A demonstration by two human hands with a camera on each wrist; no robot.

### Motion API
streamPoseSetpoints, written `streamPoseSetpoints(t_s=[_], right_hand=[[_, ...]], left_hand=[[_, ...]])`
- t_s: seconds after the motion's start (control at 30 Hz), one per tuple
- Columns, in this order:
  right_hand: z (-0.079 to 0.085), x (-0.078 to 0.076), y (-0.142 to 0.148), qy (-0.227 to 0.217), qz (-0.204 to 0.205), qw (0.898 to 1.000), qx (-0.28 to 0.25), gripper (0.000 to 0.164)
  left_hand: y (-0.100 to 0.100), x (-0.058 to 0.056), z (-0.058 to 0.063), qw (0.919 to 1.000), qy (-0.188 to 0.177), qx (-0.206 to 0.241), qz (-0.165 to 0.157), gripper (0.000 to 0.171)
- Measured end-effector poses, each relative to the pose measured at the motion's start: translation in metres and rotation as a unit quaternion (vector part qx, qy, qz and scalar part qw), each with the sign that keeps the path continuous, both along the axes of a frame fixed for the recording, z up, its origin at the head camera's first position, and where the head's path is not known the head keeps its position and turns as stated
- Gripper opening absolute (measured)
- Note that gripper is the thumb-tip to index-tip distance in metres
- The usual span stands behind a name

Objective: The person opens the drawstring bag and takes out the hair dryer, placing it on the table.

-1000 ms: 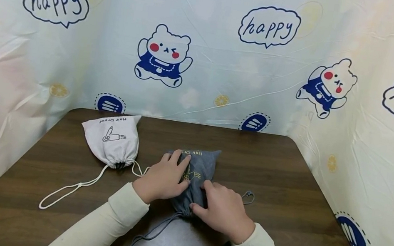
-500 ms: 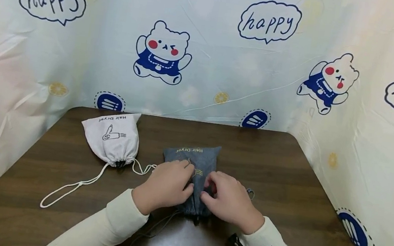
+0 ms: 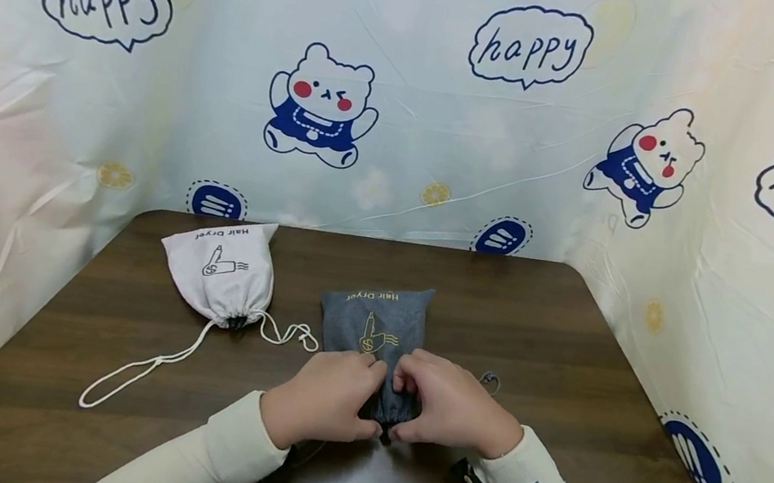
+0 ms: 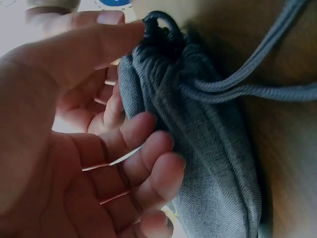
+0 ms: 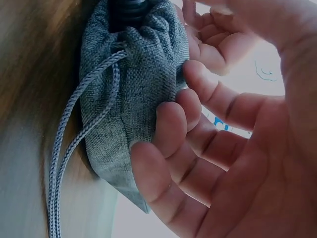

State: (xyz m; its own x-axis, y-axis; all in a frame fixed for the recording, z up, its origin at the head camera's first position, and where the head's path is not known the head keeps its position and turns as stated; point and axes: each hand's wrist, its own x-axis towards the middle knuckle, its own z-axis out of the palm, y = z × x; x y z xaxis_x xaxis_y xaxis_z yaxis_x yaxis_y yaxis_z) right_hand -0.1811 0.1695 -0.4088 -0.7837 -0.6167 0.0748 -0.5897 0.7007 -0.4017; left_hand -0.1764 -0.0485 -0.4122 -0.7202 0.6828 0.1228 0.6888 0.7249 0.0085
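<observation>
A grey drawstring bag (image 3: 372, 322), printed with a yellow hair dryer, lies on the table with its gathered mouth towards me. My left hand (image 3: 321, 395) lies along its left side, fingertips touching the cloth and thumb near the mouth. On the other side, my right hand (image 3: 456, 404) has bent fingers touching the bag, its thumb also near the mouth. Neither hand visibly pinches the cloth. A black loop (image 4: 171, 27) pokes out of the mouth in the left wrist view; the right wrist view shows a black ribbed part (image 5: 130, 12) there. The bag's other contents are hidden.
A white drawstring bag (image 3: 226, 277) with the same print lies at the back left, its white cord (image 3: 146, 367) trailing forward. Grey cords (image 5: 69, 106) hang from the grey bag. The brown table (image 3: 533, 312) meets a printed curtain (image 3: 405, 112) behind and at the sides.
Both hands have come down from the grey bag's printed face towards its mouth, uncovering the hair dryer print. The grey bag's near end has shifted slightly right. The white bag stays put.
</observation>
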Motion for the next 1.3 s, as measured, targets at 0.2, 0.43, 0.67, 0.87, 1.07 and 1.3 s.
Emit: streamPoseSetpoints(t_s=[0.2,0.43,0.67,0.87,1.07,1.3], right_hand=[[-0.0046,-0.0012,-0.0017,0.003,0.004,1.0,0.013,0.049],[-0.0082,-0.0042,-0.0004,0.014,0.016,1.0,0.012,0.041],[-0.0071,-0.0052,0.001,0.012,0.016,1.0,0.007,0.037],[-0.0085,-0.0045,-0.0015,0.009,0.009,1.0,0.026,0.044],[-0.0101,-0.0062,-0.0021,0.013,0.005,1.0,0.027,0.044],[-0.0096,-0.0076,0.0007,0.026,0.013,0.999,0.018,0.037]], left_hand=[[0.0024,0.0016,-0.0069,0.9986,0.045,-0.023,0.012,0.056],[0.0037,0.0035,-0.0085,0.9967,0.079,-0.016,0.012,0.047],[0.0053,0.0048,-0.0079,0.9934,0.114,-0.013,0.007,0.046],[0.0066,0.0058,-0.0082,0.9932,0.112,-0.028,0.016,0.055],[0.0066,0.0043,-0.0095,0.9919,0.124,-0.023,0.011,0.048],[0.0061,0.0028,-0.0103,0.9887,0.15,0.001,-0.003,0.036]])
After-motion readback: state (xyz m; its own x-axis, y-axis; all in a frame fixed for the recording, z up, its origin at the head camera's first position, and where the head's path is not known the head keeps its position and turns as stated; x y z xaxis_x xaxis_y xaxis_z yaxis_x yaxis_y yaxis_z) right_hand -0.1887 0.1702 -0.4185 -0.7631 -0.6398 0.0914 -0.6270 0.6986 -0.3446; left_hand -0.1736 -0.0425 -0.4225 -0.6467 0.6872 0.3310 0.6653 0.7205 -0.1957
